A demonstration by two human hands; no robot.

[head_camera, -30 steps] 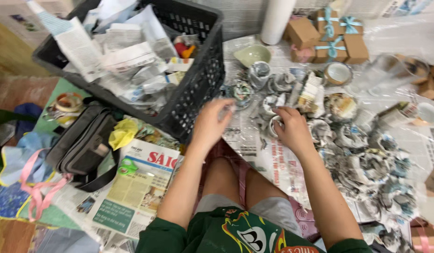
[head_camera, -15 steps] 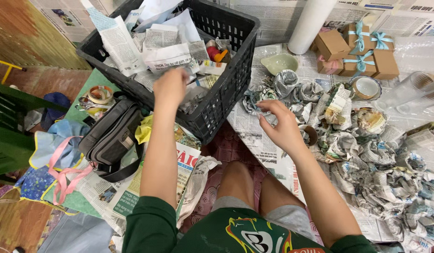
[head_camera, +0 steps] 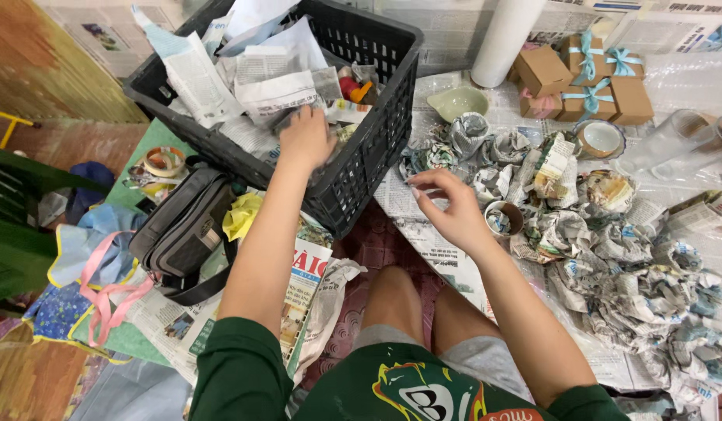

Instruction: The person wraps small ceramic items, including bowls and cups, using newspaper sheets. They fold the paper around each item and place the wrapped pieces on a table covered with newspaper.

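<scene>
The left hand (head_camera: 305, 136) has gone further into the black plastic crate (head_camera: 376, 156) since a moment ago, and now rests palm down on the torn newspaper sheets (head_camera: 271, 90) piled inside it. Its fingers are curled into the paper, but I cannot tell whether they have actually closed on a sheet. The right hand (head_camera: 446, 206) has drawn back a little from the pile on the floor and hovers loose and empty, fingers slightly bent, thumb and forefinger near each other with nothing between them.

Just beside that hand lies a small round cup (head_camera: 503, 218) with crumpled paper in it, and beyond it a spread of newspaper-wrapped bundles (head_camera: 610, 257) covers the floor to the person's right. A pale green bowl (head_camera: 457, 102) sits near the crate's far corner, next to a white roll (head_camera: 507, 35). Brown gift boxes with teal ribbon (head_camera: 587, 82) stand behind the bundles. On the person's left, a grey bag (head_camera: 181, 226) lies against the crate, with a roll of tape (head_camera: 164, 161) nearby.
</scene>
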